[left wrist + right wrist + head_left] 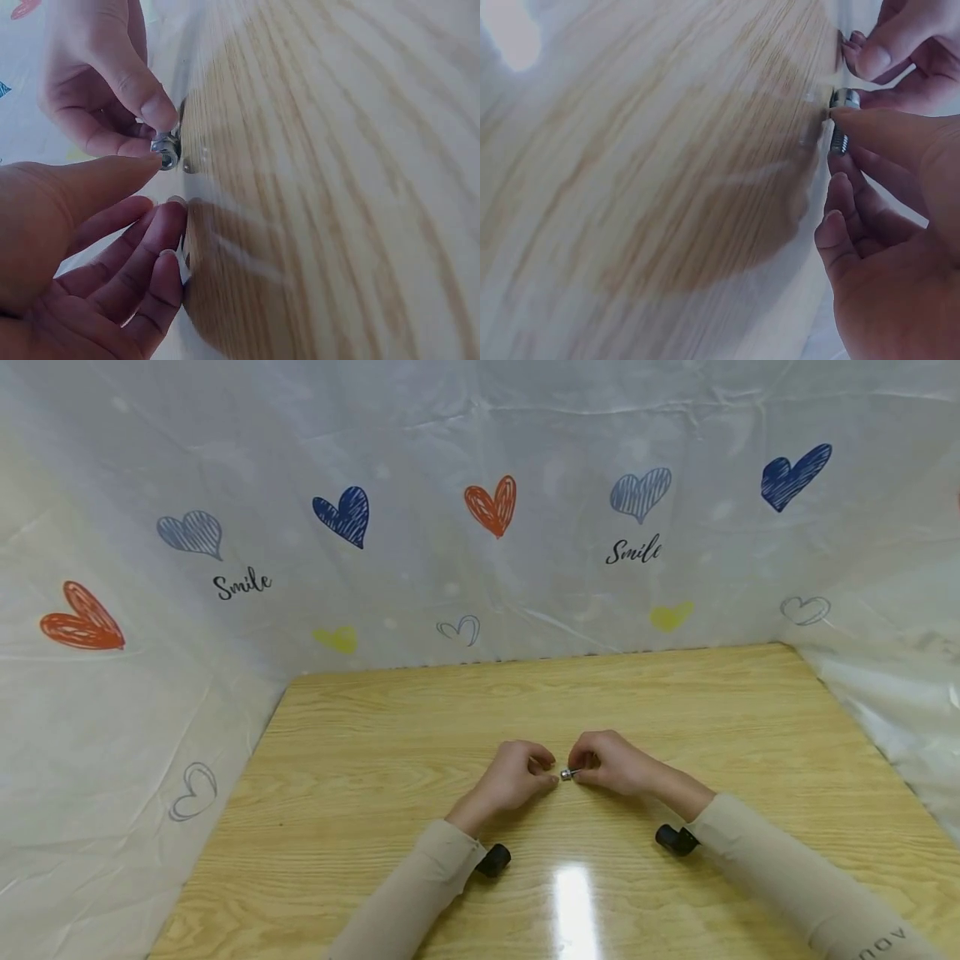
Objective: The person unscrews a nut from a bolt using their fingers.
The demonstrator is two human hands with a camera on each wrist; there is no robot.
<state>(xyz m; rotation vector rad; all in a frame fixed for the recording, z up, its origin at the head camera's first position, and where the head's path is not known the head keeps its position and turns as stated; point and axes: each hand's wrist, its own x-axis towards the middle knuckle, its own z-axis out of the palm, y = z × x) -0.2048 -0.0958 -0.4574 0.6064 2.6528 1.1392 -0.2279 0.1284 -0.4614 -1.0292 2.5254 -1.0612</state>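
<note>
A small silver socket-head bolt [566,774] is between the two hands, low over the wooden table. My right hand [617,766] pinches it by the threaded shank, its thumb lying across the bolt [841,142] in the right wrist view. The bolt's head points toward my left hand [517,774], which holds nothing. Its thumb and fingers are bent and spread apart around a gap. In the left wrist view the left thumb's tip overlaps the bolt's head [166,156], where the round socket shows. The right fingers hide part of the shank.
Beneath the hands lies a glossy wood-grain table [360,727] with a bright reflection near the front. A white sheet [405,577] printed with hearts hangs behind and at the sides. Black wrist cameras, left [493,860] and right [675,840], stick out below the sleeves.
</note>
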